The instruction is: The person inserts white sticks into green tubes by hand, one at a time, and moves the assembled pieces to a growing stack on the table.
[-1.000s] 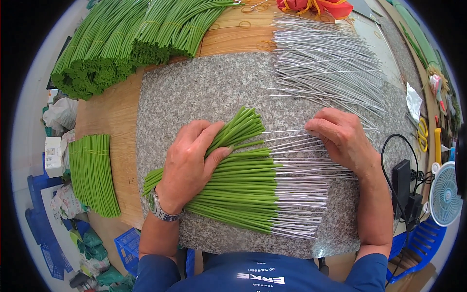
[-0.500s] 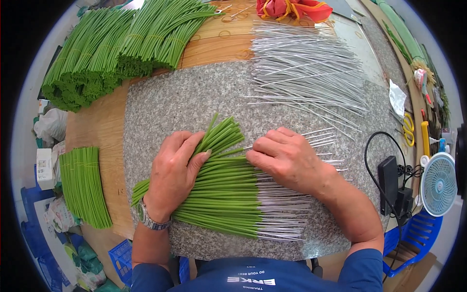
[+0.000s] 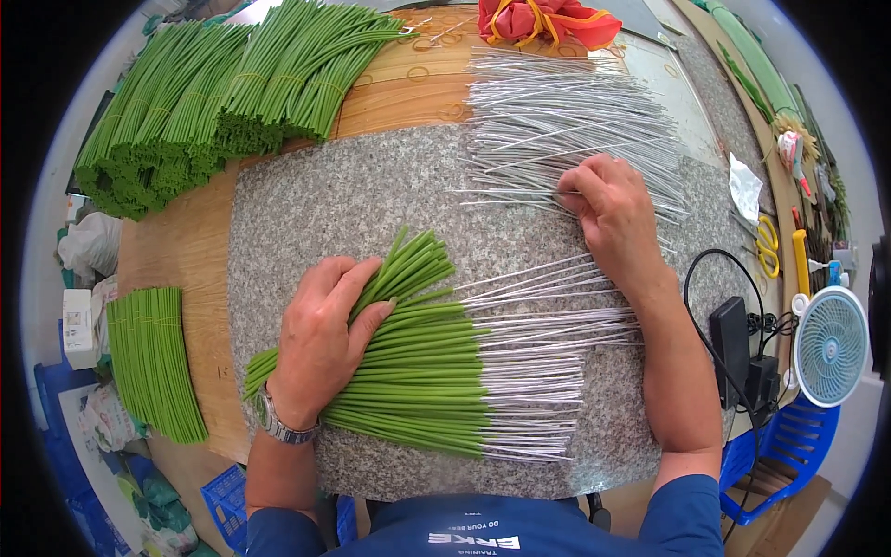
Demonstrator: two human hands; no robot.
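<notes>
A fan of green tubes [image 3: 408,371] lies across the granite slab in front of me. Silvery wires [image 3: 534,367] stick out of their right ends. My left hand [image 3: 320,325] is closed over the left part of the fan, thumb pressing on the tubes, with a loose tuft of green tubes [image 3: 413,265] rising past its fingers. Up and to the right, my right hand [image 3: 613,218] pinches at the near edge of the pile of silvery wires [image 3: 566,121]. Its fingertips are on the wires there, and how many they grip is hidden.
Banded bundles of green tubes [image 3: 223,84] are stacked at the far left; a smaller bundle [image 3: 158,362] lies at the left. A red cloth bag [image 3: 548,20] sits at the back. On the right are yellow scissors [image 3: 767,246], a black adapter with cable [image 3: 731,343] and a small fan [image 3: 831,348].
My right hand has left the ends of the green tubes and moved up and right to the wire pile. The left hand keeps its hold on the tubes.
</notes>
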